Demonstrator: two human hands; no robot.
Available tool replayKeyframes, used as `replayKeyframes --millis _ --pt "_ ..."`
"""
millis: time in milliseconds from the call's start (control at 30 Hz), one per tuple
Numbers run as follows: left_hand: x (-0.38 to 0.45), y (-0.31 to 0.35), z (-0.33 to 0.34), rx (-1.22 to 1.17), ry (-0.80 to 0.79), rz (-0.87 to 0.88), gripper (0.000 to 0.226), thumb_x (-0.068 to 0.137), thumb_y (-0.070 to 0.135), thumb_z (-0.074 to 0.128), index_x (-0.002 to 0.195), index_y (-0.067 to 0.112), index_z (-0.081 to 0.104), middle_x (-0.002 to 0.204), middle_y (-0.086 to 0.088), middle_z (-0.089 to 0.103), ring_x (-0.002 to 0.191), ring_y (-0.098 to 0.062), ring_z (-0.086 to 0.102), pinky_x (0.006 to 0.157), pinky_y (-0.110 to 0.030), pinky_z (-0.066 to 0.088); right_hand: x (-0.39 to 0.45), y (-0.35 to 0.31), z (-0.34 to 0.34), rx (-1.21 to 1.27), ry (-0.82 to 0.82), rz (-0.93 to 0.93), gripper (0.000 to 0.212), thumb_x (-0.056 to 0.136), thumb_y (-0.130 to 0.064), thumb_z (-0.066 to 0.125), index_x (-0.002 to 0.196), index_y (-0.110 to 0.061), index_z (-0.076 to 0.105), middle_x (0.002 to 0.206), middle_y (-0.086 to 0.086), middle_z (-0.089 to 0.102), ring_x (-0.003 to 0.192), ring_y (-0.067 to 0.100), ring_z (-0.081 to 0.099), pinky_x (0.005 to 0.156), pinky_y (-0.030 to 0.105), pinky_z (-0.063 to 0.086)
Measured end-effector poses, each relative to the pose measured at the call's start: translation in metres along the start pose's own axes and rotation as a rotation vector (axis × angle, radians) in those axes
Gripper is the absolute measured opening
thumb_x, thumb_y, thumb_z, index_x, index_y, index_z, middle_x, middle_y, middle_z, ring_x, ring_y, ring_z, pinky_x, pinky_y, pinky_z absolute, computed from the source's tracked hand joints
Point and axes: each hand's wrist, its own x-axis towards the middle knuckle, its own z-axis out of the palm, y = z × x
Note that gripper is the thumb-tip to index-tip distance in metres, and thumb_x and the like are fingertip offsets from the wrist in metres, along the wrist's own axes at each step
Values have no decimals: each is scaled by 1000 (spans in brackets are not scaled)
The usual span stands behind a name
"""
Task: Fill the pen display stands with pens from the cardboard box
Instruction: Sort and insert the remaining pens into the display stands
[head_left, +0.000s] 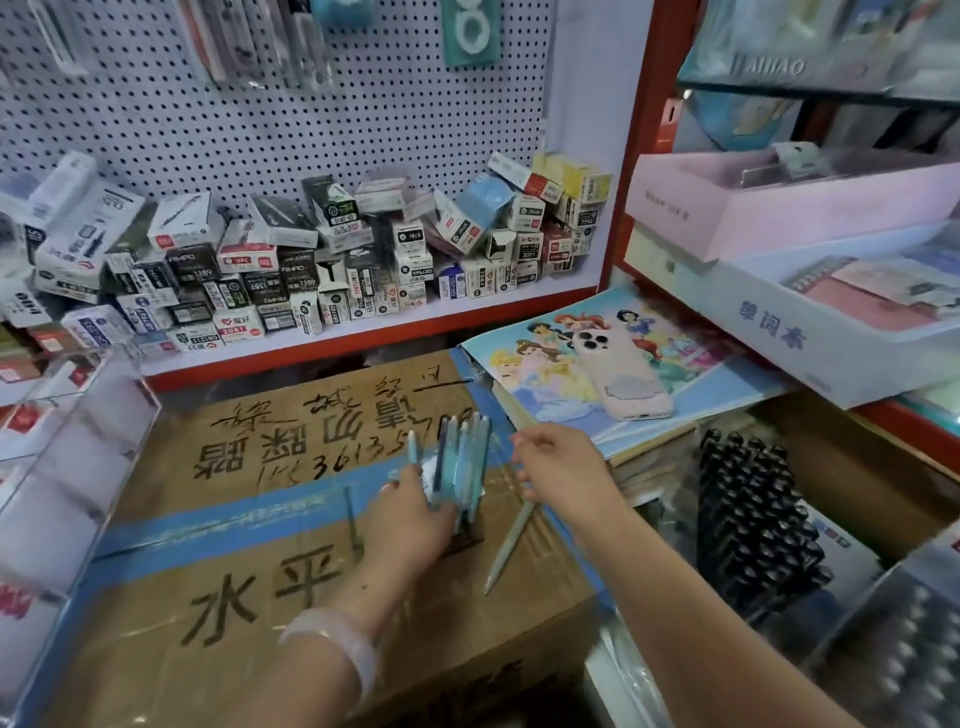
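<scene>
Gripping a small clear pen stand (464, 525) at its left side, the left hand (410, 519) has its fingers curled round the stand and one pale blue pen (412, 448) pinched upright beside it. Stand sits on top of the taped cardboard box (291, 519), already holding a bunch of pale blue and green pens (464, 457), tips up. Right hand (563, 470) hovers just right of the stand, holding a single pale green pen (510, 545) that angles down toward the box top; exact finger grip on it cannot tell, underside hidden. Pink phone (621, 371) lies on a cartoon poster (530, 364) behind. Black pens (753, 514) packed in a tray at right. Empty clear display case (67, 467) at left.
</scene>
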Motion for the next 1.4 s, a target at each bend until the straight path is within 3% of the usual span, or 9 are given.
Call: replayKeyframes --millis 100,200,467,700,867,1000,1100,1200,1400 --pt "15 20 9 177 -14 -53 66 89 44 49 142 14 22 133 -17 40 124 -34 37 99 -43 38 5 -1 3 48 16 22 24 92 -15 43 87 -1 62 84 14 58 80 27 54 85 52 48" --pt "25 37 16 326 -38 -95 75 87 52 49 143 16 15 137 -15 33 130 -32 29 99 -46 35 10 -1 3 82 51 12 23 91 -16 44 87 -1 62 92 22 63 86 37 58 84 54 48" --pt "49 43 25 446 14 16 41 89 13 50 122 8 27 120 -20 48 107 -32 54 80 -35 47 12 5 -4 134 41 32 24 92 -18 44 74 -18 59 93 13 65 94 34 61 86 53 51" --pt "43 30 4 -380 -56 -93 31 93 9 49 117 1 33 85 -9 47 66 -18 48 53 -30 40 11 6 -11 141 40 44 29 92 -15 43 69 -25 57 92 8 65 93 32 62 86 52 51" --pt "0 27 -25 -893 -248 -12 9 92 6 51 101 7 54 78 -8 55 64 -17 52 56 -28 46 4 3 -9 151 30 40 22 93 -15 44 82 -11 63 92 12 64 86 28 61 85 53 51" --pt "-36 28 -43 -1045 -354 61 14 91 2 49 98 9 59 69 0 64 52 -9 54 46 -20 45 -8 -5 -1 291 -36 41 17 96 -26 47 95 -18 62 93 4 63 77 17 60 85 39 55" --pt "-59 26 -55 -1022 -439 95 16 91 2 50 104 5 57 66 2 64 51 -7 56 45 -19 48 -18 -13 3 422 -21 35 26 96 -27 50 111 -9 60 89 2 60 69 8 56 66 20 53" --pt "-77 19 -64 -999 -433 83 17 91 2 50 106 6 57 67 2 67 52 -8 58 47 -20 49 -31 -19 0 453 7 1 18 96 -22 51 92 -8 60 72 0 54 60 8 49 48 11 42" --pt "-104 16 -78 -970 -420 114 14 92 2 48 105 4 53 62 -1 60 53 -10 54 50 -21 49 -56 -37 -34 565 89 -146 24 96 -15 51 74 -10 59 64 3 53 57 11 49 57 19 47"
